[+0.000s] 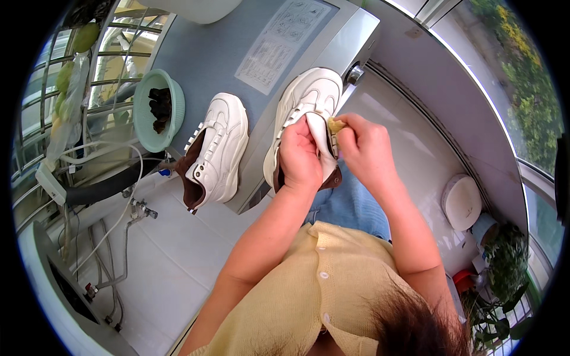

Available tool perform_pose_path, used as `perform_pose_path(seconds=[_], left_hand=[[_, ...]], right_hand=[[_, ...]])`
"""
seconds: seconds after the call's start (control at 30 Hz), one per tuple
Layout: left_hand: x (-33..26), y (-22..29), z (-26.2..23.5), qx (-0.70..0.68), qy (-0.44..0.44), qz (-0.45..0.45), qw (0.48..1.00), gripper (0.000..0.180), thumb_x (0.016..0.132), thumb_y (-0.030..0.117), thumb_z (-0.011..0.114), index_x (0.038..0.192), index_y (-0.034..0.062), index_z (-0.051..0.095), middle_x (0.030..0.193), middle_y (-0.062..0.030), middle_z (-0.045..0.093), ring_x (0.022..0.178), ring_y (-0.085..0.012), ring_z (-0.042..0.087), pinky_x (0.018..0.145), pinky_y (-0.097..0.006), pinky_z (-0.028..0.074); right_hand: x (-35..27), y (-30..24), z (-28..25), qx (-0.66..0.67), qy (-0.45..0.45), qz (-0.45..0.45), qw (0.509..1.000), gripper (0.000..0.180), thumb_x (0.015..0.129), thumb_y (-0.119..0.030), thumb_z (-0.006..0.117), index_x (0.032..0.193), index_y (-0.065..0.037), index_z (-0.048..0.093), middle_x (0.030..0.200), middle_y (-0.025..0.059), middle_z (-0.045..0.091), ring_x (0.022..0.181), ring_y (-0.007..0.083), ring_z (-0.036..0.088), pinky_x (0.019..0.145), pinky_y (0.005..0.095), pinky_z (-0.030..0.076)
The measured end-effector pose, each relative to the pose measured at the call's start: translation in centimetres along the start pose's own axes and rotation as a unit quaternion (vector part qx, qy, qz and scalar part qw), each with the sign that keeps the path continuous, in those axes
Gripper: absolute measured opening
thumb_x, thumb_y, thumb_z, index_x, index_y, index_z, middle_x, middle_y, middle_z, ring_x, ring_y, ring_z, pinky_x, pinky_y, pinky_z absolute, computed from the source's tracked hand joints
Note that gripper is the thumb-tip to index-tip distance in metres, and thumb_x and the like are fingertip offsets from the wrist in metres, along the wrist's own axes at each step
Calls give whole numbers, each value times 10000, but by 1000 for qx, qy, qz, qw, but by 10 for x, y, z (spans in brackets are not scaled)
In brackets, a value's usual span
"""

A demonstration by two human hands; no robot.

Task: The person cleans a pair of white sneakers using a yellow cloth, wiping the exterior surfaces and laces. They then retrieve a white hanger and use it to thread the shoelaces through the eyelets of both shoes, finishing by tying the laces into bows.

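Note:
A white chunky sneaker [313,89] with brown lining rests at the edge of a grey machine top, its toe pointing away from me. My left hand [300,157] is closed at the shoe's opening, gripping its white tongue [320,135]. Pinched in the fingers of my right hand [369,148] is a small yellowish sponge-like piece [336,124], touching the shoe's right side near the lace loops. To the left stands the matching white sneaker [222,139], with neither hand on it. What my left fingertips do inside the shoe is hidden.
A pale green plastic basket [139,115] holding dark brown scraps stands left of the shoes. The grey machine top [202,56] bears a printed sheet [282,44]; a round knob [355,74] juts from its front. Hoses and a tap [142,209] are lower left, potted plants [507,267] lower right.

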State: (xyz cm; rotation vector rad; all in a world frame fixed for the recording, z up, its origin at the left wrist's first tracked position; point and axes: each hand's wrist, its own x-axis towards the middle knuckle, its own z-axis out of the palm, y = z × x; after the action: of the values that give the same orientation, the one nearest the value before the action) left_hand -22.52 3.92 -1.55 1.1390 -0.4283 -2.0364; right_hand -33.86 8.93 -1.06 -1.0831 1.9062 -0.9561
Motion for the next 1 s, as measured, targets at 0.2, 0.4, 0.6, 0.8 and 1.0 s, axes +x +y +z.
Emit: perform_pose_path(seconds=[0.2,0.4,0.6,0.8,1.0], left_hand=[[4,14,3,-58,60,3,996,435,977,266,388,1222,-39,578,1181,-126,643,1073,-212,605,930,-334,463],[5,14,-3,-85,46,-13,995,397,974,226,414,1217,-35,588,1146,-111,647,1041,-198,609,915,-331,470],[8,10,-5,-47,28,9,998,291,934,76,481,1184,-28,587,1128,-113,617,1015,-191,603,877,-315,496],[13,8,-8,-27,59,6,998,362,1001,169,420,1279,-49,499,1249,-157,564,1160,-237,550,989,-362,454],[14,16,-3,-36,65,-11,997,312,1020,156,443,1208,-72,542,1190,-147,582,1068,-221,590,913,-340,492]], right_hand=[[-10,23,7,291,21,132,948,288,918,-111,436,1037,32,655,703,13,571,630,66,519,551,250,440],[-11,14,16,363,17,132,922,277,934,-115,442,1029,39,651,798,23,608,663,77,538,583,244,459],[-12,9,16,352,49,84,931,252,976,-176,538,1032,31,670,808,23,607,702,84,563,606,267,479],[-1,-1,13,92,63,-86,990,148,894,-119,665,1016,-48,706,769,69,573,640,207,589,579,319,474],[-4,-5,10,12,4,-177,984,111,853,-92,676,955,-65,709,794,84,611,687,270,619,600,358,497]])
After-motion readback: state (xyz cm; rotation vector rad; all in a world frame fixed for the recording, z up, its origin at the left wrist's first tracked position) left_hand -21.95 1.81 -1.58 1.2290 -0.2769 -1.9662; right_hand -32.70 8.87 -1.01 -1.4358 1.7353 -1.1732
